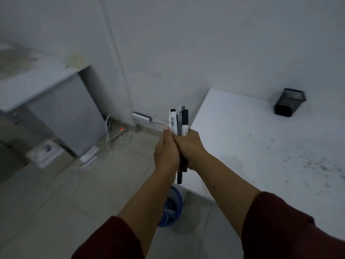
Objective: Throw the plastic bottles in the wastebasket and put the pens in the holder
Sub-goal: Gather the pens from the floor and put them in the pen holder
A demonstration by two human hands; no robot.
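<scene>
The pens (179, 126) sit bunched as 1 upright bundle in front of you, over the floor just off the tabletop's (252, 146) left edge, their long axis near vertical, upper ends up and away from you, lower ends poking out below your fists. I count about 4, though the overlap makes that uncertain. Your right hand (188, 146) is closed around the bundle's middle; your left hand (166, 148) is curled against it from the other side, pressed to the right hand, steadying the same pens. The holder (290, 102), a black mesh box, stands at the far right of the tabletop near the wall, well apart from the bundle. To do this step well, I'd say square the ends first, keep the bundle vertical, carry it right and forward over the holder's mouth, and lower it in rather than dropping it. The blue wastebasket (173, 208) stands on the floor below your forearms, beside the tabletop's corner.
</scene>
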